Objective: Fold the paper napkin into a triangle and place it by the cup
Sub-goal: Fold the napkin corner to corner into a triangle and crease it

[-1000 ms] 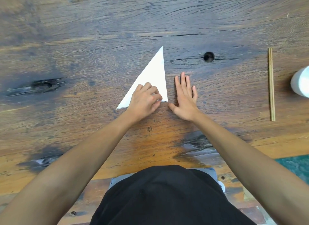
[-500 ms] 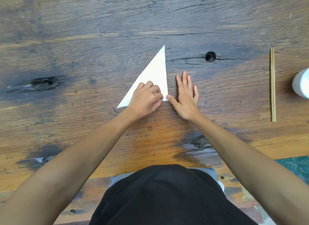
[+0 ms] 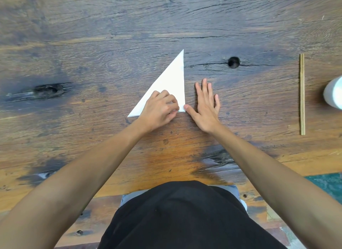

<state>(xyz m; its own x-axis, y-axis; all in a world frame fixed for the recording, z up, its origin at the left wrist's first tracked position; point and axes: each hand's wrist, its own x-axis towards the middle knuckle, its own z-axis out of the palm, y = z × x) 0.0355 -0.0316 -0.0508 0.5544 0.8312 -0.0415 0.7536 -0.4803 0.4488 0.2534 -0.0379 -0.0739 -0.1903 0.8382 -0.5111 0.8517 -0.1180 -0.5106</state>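
Chopsticks [image 3: 302,94] lie btwn napkin [image 3: 171,83] & cup [image 3: 334,95].

You look down through a wide-angle lens in soft, even light. Shadows under your arms are faint. The wooden table [image 3: 92,45] bows toward the edges; focus stays sharp.

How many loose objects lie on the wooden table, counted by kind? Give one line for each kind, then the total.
Napkin, white, folded into a triangle: 1
Cup, white, at the right edge: 1
Chopsticks, wooden, lying together: 2
Total: 4
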